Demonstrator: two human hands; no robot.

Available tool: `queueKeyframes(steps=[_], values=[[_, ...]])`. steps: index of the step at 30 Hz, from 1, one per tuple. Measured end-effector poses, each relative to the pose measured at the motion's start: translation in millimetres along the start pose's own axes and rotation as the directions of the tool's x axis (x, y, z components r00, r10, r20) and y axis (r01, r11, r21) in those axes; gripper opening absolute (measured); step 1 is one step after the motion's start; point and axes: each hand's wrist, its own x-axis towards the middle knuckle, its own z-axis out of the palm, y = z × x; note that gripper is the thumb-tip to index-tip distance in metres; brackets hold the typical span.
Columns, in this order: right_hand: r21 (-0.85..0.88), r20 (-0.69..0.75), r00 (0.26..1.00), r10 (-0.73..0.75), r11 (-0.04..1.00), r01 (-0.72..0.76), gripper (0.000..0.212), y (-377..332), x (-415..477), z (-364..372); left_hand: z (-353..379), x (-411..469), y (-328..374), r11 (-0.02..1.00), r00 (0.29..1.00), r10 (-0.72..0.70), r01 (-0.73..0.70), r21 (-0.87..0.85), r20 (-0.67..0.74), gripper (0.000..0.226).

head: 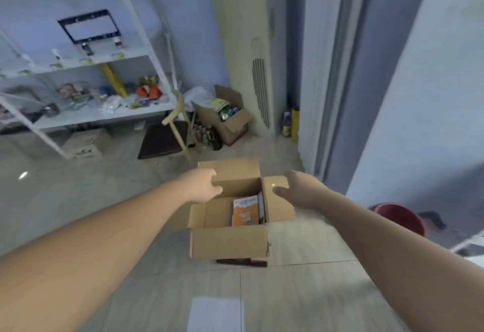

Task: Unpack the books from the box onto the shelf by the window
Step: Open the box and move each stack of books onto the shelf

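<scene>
An open cardboard box [230, 242] stands on the tiled floor in the middle of the head view, flaps spread out. Inside it, against the right wall, stand books; the front one has an orange and white cover [245, 212]. My left hand [203, 183] hovers over the box's far left corner with fingers loosely curled, holding nothing. My right hand [296, 187] reaches over the right flap, thumb pointing toward the box, also holding nothing. A white metal shelf [104, 115] stands at the far left, its boards cluttered with small items.
A small dark stool [163, 139] with wooden legs stands between the shelf and the box. Beyond it sit a second open carton [230, 119] of cans, some bottles, and a tall floor air conditioner [243, 43]. A red bucket [400, 217] is at the right.
</scene>
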Motion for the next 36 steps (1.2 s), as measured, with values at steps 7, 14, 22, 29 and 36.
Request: queueKeyframes(steps=[7,14,22,29,36], values=[[0.068,0.263,0.96,0.1,0.99,-0.122,0.054,-21,111,57,60,88,-66,0.975,0.961,-0.128,0.166,-0.145,0.244,0.067],[0.174,0.375,0.901,0.218,0.938,-0.299,0.046,-28,213,130,122,206,-125,0.948,0.893,-0.071,0.2,-0.249,0.445,0.058],[0.114,0.457,0.802,0.384,0.869,-0.481,0.046,31,339,295,199,324,-169,0.879,0.817,-0.04,0.302,-0.368,0.575,0.019],[0.181,0.321,0.734,0.599,0.722,-0.668,0.055,31,390,323,316,403,-163,0.494,0.709,-0.151,0.658,-0.569,0.689,0.008],[0.256,0.27,0.7,0.661,0.651,-0.714,0.06,59,422,378,402,446,-140,0.358,0.687,-0.153,0.708,-0.609,0.71,0.069]])
